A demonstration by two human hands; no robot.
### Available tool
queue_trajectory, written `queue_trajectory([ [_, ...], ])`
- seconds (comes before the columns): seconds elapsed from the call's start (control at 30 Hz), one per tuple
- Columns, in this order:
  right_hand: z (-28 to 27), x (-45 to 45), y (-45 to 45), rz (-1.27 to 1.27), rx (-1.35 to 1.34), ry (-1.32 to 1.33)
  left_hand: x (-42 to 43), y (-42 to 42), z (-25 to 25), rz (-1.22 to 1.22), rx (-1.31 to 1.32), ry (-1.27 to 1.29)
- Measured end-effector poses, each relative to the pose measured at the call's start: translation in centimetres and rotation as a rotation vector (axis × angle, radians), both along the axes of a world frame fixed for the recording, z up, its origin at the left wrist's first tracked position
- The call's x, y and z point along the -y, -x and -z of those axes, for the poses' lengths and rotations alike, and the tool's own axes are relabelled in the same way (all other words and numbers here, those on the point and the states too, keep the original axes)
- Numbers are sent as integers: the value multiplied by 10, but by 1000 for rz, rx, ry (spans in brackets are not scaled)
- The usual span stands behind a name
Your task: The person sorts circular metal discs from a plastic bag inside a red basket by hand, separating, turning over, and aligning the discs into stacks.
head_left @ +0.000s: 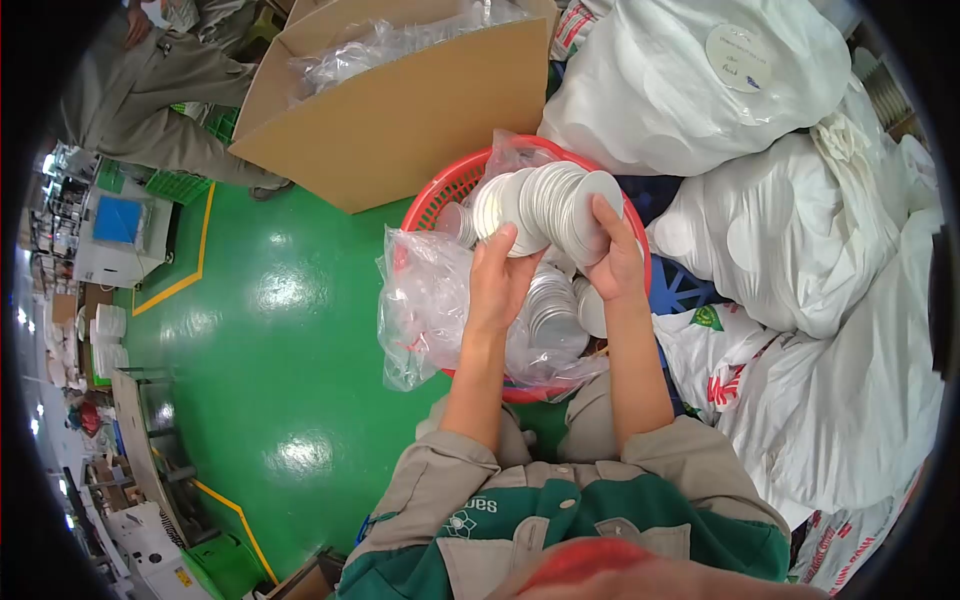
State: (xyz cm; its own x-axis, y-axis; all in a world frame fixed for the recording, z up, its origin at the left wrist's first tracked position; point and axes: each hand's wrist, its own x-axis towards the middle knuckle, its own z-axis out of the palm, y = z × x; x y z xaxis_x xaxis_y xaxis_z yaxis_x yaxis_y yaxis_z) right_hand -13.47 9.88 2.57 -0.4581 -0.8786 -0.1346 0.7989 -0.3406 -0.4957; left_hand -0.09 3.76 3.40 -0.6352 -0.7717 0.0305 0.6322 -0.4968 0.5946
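Note:
A row of thin, round whitish discs (550, 205) is held between my two hands, fanned sideways above a red plastic basket (425, 205). My left hand (500, 280) grips the left part from below, its thumb on the disc faces. At the right end my right hand (618, 258) is closed on the stack, thumb laid over the outermost disc. More discs (556, 312) lie in the basket under my hands, partly inside a clear plastic bag (435, 295) that spills over the basket's left rim. My fingers behind the stack are hidden.
Beyond the basket stands a large cardboard box (410, 110) with clear plastic inside. White sacks (690, 85) of round items are piled at the right, over blue crates (685, 290). Another person's legs (185, 110) show at upper left. Green floor (280, 350) spreads to the left.

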Motion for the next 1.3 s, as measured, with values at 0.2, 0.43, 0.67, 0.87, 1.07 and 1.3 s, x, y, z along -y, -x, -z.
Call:
queue_trajectory([
  [0.2, -1, -5, 2, -45, -17, 7, 2, -4, 3, -128, 251, 92],
  [0.43, -4, -1, -3, 25, -26, -36, 7, -6, -3, -40, 75, -2],
  [0.67, -2, -1, 0, 55, 84, 29, 7, -6, -4, -92, 130, 80],
  [0.87, 3, 0, 3, 129, 66, -24, 10, -10, -6, -285, 459, 31],
  [1.07, 1, -3, 5, 97, -20, -39, 12, -9, -2, -307, 441, -5],
  [1.3, -5, -3, 0, 8, -18, -41, 12, -8, 1, -301, 375, -11],
])
